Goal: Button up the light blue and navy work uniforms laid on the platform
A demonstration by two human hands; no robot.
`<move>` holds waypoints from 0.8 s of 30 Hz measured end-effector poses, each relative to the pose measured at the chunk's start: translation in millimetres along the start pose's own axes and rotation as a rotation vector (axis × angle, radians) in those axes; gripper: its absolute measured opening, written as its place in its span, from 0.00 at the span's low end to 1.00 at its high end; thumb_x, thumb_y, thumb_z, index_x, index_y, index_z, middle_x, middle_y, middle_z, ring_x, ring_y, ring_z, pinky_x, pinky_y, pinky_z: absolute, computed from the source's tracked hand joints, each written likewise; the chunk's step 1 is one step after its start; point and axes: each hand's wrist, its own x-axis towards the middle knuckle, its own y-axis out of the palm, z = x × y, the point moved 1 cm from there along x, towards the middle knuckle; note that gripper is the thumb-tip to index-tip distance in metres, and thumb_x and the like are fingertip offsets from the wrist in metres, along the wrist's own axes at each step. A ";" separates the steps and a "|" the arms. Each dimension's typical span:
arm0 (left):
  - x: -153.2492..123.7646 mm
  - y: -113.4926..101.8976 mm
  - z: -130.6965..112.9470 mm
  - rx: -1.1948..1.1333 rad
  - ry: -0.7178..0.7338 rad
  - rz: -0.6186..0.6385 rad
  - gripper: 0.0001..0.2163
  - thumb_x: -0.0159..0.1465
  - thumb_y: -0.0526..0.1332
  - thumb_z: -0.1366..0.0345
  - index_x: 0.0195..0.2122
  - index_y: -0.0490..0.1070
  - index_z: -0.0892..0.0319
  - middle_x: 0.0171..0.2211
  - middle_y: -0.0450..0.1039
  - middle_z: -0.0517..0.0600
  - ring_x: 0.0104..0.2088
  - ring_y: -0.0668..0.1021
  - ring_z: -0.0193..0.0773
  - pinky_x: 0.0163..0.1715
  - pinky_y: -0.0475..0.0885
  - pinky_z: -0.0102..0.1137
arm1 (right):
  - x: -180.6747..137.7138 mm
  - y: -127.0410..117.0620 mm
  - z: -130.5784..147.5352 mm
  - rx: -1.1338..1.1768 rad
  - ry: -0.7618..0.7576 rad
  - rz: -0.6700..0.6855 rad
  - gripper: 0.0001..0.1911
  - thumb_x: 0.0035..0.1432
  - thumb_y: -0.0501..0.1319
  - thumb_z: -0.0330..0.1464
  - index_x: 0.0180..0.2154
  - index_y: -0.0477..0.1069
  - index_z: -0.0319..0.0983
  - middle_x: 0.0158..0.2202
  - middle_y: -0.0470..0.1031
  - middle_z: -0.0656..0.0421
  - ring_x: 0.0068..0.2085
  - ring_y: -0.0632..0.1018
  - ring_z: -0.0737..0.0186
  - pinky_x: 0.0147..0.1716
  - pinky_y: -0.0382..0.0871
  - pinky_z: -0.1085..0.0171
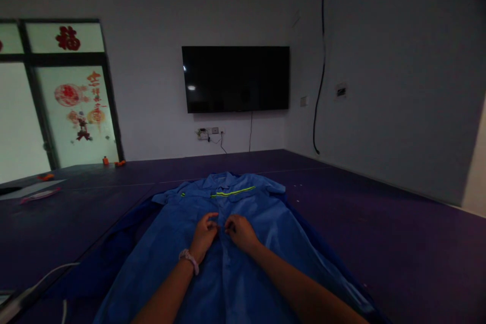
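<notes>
A blue work shirt (261, 217) lies front up and spread out before me, its collar at the far end and a yellow-green stripe across the chest. Both my hands are at its front placket, just below the stripe. My left hand (206, 230), with a scrunchie at the wrist, pinches the left side of the placket, its index finger raised. Close beside it, my right hand (239, 229) has thumb and fingers pressed together on the placket's right side. Any button between the fingertips is too small to make out. Darker blue cloth (129, 225) shows beneath the shirt.
The shirt rests on a wide dark purple surface (379, 228). Small orange objects (106, 161) stand near the glass door at far left. A white cable (53, 271) lies at lower left. A black cable (322, 76) hangs along the right wall, and a television (237, 79) is ahead.
</notes>
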 end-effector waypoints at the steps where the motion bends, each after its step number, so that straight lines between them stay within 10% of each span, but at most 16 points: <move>1: 0.4 -0.1 0.6 0.000 0.003 0.001 0.21 0.46 0.56 0.72 0.44 0.64 0.62 0.21 0.66 0.42 0.17 0.65 0.26 0.19 0.58 0.23 | 0.0 0.1 0.0 -0.003 -0.001 -0.001 0.06 0.43 0.59 0.24 0.28 0.70 0.38 0.30 0.74 0.59 0.32 0.74 0.65 0.33 0.63 0.69; 24: 3.0 1.9 7.6 0.100 0.130 -0.006 0.21 0.43 0.60 0.73 0.42 0.66 0.62 0.22 0.63 0.41 0.22 0.67 0.29 0.24 0.62 0.24 | -3.7 -6.6 12.0 0.109 0.011 -0.018 0.08 0.48 0.55 0.28 0.28 0.72 0.37 0.26 0.75 0.59 0.28 0.74 0.65 0.27 0.64 0.71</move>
